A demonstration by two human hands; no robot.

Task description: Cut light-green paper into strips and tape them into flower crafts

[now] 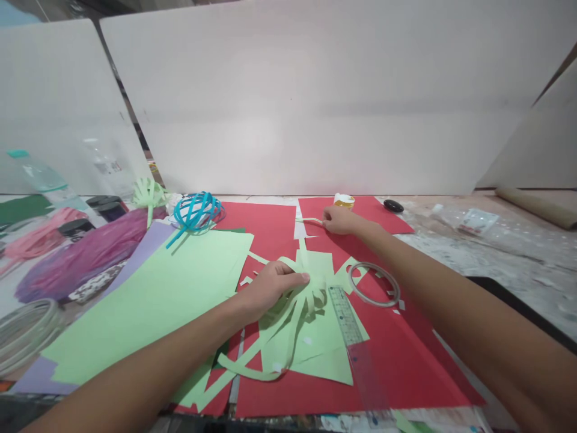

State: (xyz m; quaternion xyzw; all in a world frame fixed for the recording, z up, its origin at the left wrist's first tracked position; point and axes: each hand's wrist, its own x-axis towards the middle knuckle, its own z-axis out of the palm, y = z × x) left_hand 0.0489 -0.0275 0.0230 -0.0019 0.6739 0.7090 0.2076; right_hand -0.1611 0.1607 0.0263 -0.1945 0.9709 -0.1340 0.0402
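Observation:
Light green paper strips (311,294) fan out from a crossed centre over the middle of the work area. My left hand (274,288) pinches the bundle near that centre, thumb on top. Farther back, my right hand (338,220) is closed around the end of a thin pale strip (311,220) that stretches to the left. Just behind that hand sits a roll of yellowish tape (344,200). Under the strips are light green paper sheets (333,361). A clear ruler (347,319) and a pale ring (375,284) lie to the right of the bundle.
Red sheets (406,367) cover the table. A blue woven strip ball (198,213), large green sheets (148,300), a purple plastic bag (85,252) and a bottle (49,180) are at left. A black round object (393,206) and clear plastic bottle (478,221) lie right. White panels (306,102) stand behind.

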